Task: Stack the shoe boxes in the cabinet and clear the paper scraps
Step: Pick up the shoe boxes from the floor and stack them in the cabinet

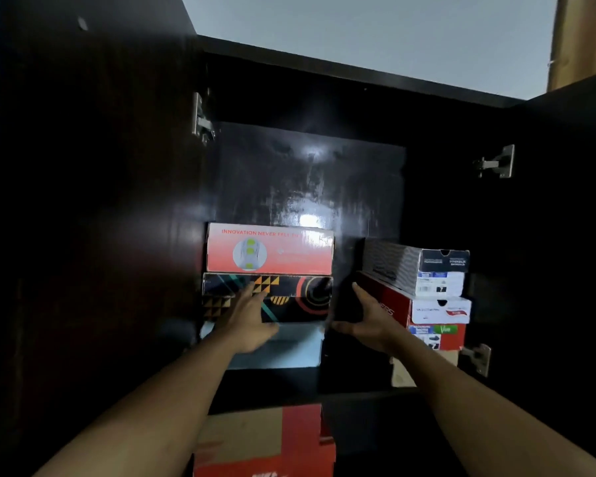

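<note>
Inside a dark cabinet two stacks of shoe boxes stand on a shelf. The left stack has a red-pink box on top, a black patterned box under it and a pale blue box at the bottom. My left hand lies flat on the front of the patterned box, fingers spread. My right hand is open at that box's right end, in the gap between the stacks. The right stack holds a grey-white box, a red and white box and a red box. No paper scraps are visible.
Both cabinet doors stand open, with metal hinges on the left and right. Below the shelf sits a brown and red box. A tan box lies under the right stack. A wooden frame is at top right.
</note>
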Tool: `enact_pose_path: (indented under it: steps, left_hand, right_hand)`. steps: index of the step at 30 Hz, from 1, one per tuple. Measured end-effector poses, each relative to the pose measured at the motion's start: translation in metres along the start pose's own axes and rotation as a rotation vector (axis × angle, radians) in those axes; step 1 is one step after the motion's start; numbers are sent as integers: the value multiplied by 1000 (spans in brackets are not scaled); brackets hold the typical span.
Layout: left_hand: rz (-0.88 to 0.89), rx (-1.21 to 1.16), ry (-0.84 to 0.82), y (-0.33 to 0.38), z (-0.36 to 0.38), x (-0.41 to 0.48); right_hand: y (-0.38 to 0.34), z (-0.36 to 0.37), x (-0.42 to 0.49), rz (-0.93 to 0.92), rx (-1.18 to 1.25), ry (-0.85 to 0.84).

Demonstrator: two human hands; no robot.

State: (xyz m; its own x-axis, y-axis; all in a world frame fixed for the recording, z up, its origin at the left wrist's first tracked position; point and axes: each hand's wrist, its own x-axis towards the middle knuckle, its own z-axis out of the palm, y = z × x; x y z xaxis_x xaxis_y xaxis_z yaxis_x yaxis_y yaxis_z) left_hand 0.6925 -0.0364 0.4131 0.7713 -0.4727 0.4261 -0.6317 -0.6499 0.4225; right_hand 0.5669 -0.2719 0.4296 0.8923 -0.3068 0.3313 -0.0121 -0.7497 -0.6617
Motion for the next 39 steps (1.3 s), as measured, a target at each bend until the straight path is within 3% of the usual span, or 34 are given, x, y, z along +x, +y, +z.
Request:
enact_pose_path:
  steps: [5, 15, 26, 32, 39]
  left_hand:
    - [135, -140, -40, 59, 17, -53]
    - [365, -332, -347, 233, 83, -160]
    - [580, -310, -567, 396, 137, -252]
    - [651, -255, -745, 453, 240, -309]
    - [509, -169, -847, 454, 395, -350]
  right_hand:
    - [11, -47, -94, 76, -161, -1]
    - [38, -158, -335, 494, -451, 91]
    - [111, -262, -544, 806, -440, 376]
    - [202, -276, -616, 997, -353, 390]
    - [338, -249, -640, 1173, -270, 310]
